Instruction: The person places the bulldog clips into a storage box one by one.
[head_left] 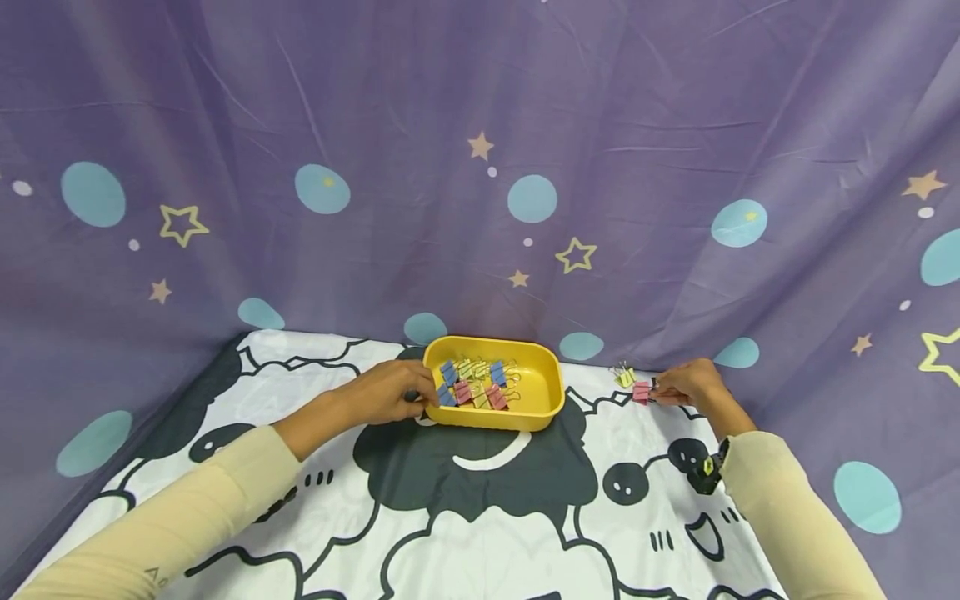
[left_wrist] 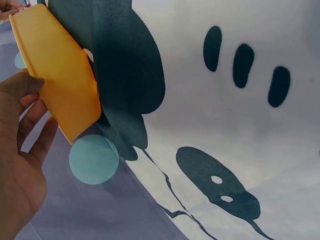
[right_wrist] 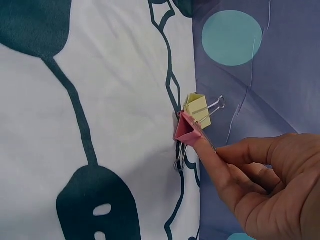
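Observation:
At the left end of a yellow plastic tray (head_left: 538, 392), my left hand (head_left: 393, 392) grips the rim; the left wrist view shows its thumb and fingers (left_wrist: 34, 120) at the edge. Blue, pink and yellow binder clips (head_left: 480, 387) lie in the tray's left and middle part. Off to the right, my right hand (head_left: 686, 383) pinches a pink binder clip (right_wrist: 187, 129) by its wire handle, between thumb and index finger. Right beside that clip, a yellow binder clip (right_wrist: 199, 107) rests on the cloth near the back edge.
A white cloth with dark cartoon drawings (head_left: 480, 558) covers the table. Behind it hangs a purple curtain (head_left: 420, 250) with stars and blue dots, meeting the table's back edge close to the tray and both hands.

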